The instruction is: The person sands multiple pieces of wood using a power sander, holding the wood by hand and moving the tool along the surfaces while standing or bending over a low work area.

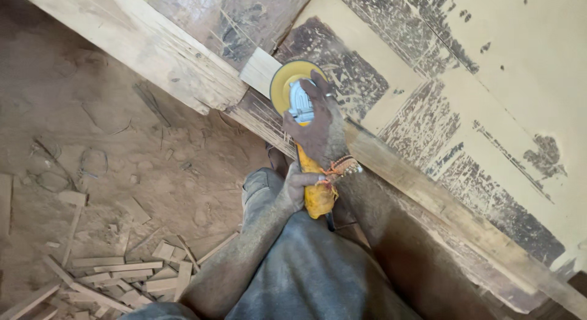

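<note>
From the head camera, looking straight down, the yellow angle grinder (307, 150) is the thing to steer by. Its round yellow sanding disc (292, 84) sits flat against the old wooden door (428, 112), at the door's lower rail, where cream paint has worn off in dark streaked patches.

The right hand (318, 127) lies over the grinder's head, just behind the disc, fingers curled down around the grey housing and pressing it onto the wood. A beaded orange band (342, 167) circles that wrist, to the right of the grinder's body.

The left hand (296, 185) is wrapped tight around the grinder's yellow tail handle, fingers closed on it, at the end nearest the person. A dark cord (330, 221) seems to leave the handle just below that hand, though it is thin and hard to follow.

Left of the disc, a thick rough timber beam (140, 44) runs slantwise, its cut end stopping just short of the grinder.

Below the grinder are the person's dusty grey trousers (306, 277). Well to the left of the grinder, the dirt floor (122, 142) is thick with sawdust, and a heap of short wood offcuts (116, 274) lies scattered on it.
</note>
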